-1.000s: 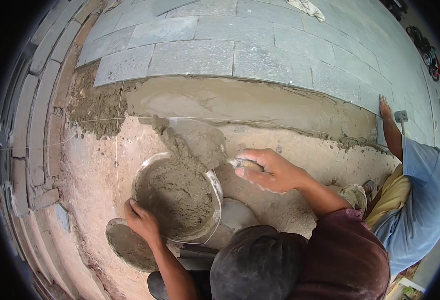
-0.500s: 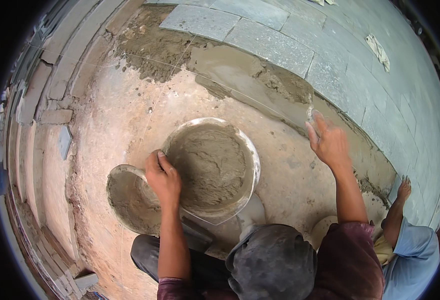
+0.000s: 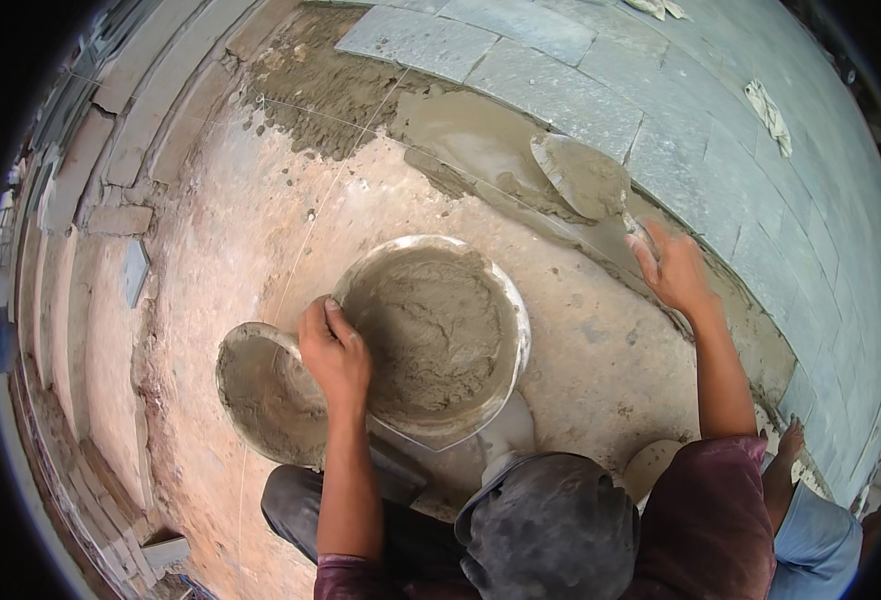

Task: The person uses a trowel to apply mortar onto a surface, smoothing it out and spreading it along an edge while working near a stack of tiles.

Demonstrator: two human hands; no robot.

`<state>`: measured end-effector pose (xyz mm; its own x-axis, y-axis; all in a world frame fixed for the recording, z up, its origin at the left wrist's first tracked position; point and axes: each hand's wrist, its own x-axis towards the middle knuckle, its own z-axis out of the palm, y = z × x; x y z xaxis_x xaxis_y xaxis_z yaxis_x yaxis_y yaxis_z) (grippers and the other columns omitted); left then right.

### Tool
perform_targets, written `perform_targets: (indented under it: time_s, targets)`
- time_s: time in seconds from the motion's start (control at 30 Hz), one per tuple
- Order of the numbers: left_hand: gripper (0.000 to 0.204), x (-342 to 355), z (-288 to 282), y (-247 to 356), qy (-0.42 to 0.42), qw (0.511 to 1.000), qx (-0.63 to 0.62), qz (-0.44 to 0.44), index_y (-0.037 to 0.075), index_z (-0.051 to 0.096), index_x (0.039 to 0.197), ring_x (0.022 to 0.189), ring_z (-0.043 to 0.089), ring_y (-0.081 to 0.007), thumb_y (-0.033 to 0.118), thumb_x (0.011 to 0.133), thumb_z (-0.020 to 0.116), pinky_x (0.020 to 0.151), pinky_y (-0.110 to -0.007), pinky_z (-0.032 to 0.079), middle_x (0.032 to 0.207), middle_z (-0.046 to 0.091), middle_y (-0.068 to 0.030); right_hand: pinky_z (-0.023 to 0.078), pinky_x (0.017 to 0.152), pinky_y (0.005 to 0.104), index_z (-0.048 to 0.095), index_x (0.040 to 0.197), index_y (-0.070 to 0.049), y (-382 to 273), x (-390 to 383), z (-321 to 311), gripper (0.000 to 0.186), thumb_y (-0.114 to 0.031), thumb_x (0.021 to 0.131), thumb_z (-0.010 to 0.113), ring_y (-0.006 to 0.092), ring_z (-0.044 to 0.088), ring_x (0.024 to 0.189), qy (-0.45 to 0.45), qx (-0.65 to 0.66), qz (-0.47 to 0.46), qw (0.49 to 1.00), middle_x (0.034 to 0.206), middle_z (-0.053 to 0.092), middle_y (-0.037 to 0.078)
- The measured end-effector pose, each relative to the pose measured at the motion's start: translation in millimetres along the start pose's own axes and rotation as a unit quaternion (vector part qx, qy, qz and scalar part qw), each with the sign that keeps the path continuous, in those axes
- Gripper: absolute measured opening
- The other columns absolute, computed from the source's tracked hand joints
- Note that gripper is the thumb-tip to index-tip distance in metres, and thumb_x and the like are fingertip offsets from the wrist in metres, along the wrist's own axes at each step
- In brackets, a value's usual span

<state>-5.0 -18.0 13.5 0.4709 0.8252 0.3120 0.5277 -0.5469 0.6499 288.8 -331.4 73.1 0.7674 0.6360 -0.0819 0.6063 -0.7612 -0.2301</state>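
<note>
Left grip [image 3: 334,350] on mortar pan [image 3: 506,300]

1. A rough, sandy concrete floor [image 3: 211,250] carries everything here.
2. Grey stone paving slabs [image 3: 721,130] cover its far side.
3. A wet mortar bed [image 3: 461,130] lies along the slabs' edge.
4. A mortar-filled pan [image 3: 431,335] and a smaller mortar-smeared pan [image 3: 261,395] sit on the bare part.
5. A pale rag [image 3: 769,112] lies on the slabs.

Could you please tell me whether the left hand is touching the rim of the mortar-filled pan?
Touching. The head view shows the left hand gripping the near-left rim of the mortar pan, its fingers curled over the edge.
</note>
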Motion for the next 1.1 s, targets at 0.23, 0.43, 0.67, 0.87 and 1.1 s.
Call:
perform_targets:
  time_s: [0.23,0.43,0.67,0.87,1.1]
  targets:
    - [0.017,-1,2,-4,-0.001,1.000,0.026,-0.009,-0.004,0.063,0.095,0.077,0.056,-0.0429,0.009,0.100,0.054,0.070,-0.048,0.044,0.083,0.059,-0.0233,0.043,0.102,0.0472,0.062,0.127,-0.004,70,-6,-32,0.038,-0.030,0.100,0.058,0.0407,0.060,0.114,-0.033,-0.047,-0.032,0.998,0.122,0.067,0.021]
    - [0.016,-2,2,-4,-0.008,0.999,0.023,-0.024,-0.004,0.063,0.096,0.076,0.056,-0.0426,0.009,0.100,0.054,0.069,-0.048,0.044,0.083,0.059,-0.0230,0.039,0.106,0.0481,0.063,0.128,-0.005,84,4,-22,0.039,-0.033,0.101,0.057,0.0396,0.058,0.118,-0.082,-0.078,-0.046,0.993,0.125,0.065,0.019]
    - [0.016,-1,3,-1,0.003,1.000,0.018,-0.013,-0.004,0.063,0.095,0.076,0.056,-0.0422,0.009,0.100,0.054,0.069,-0.048,0.043,0.084,0.059,-0.0226,0.045,0.102,0.0500,0.063,0.130,-0.007,56,70,2,0.042,-0.036,0.102,0.054,0.0431,0.061,0.114,-0.108,-0.033,-0.075,0.991,0.120,0.067,0.022]
    - [0.017,0,1,-2,-0.001,1.000,0.018,-0.015,-0.004,0.063,0.097,0.077,0.057,-0.0410,0.009,0.100,0.053,0.070,-0.048,0.044,0.085,0.059,-0.0227,0.048,0.096,0.0512,0.063,0.130,-0.006,13,111,7,0.045,-0.040,0.103,0.050,0.0419,0.062,0.112,-0.095,-0.066,-0.061,0.991,0.118,0.068,0.023]
    - [0.021,-1,5,-2,0.024,0.999,0.026,0.000,-0.005,0.062,0.097,0.071,0.056,-0.0348,0.013,0.102,0.053,0.068,-0.041,0.045,0.081,0.059,-0.0225,0.050,0.093,0.0504,0.065,0.127,-0.006,6,96,7,0.046,-0.042,0.102,0.051,0.0410,0.066,0.105,-0.037,-0.050,0.012,0.998,0.108,0.071,0.022]
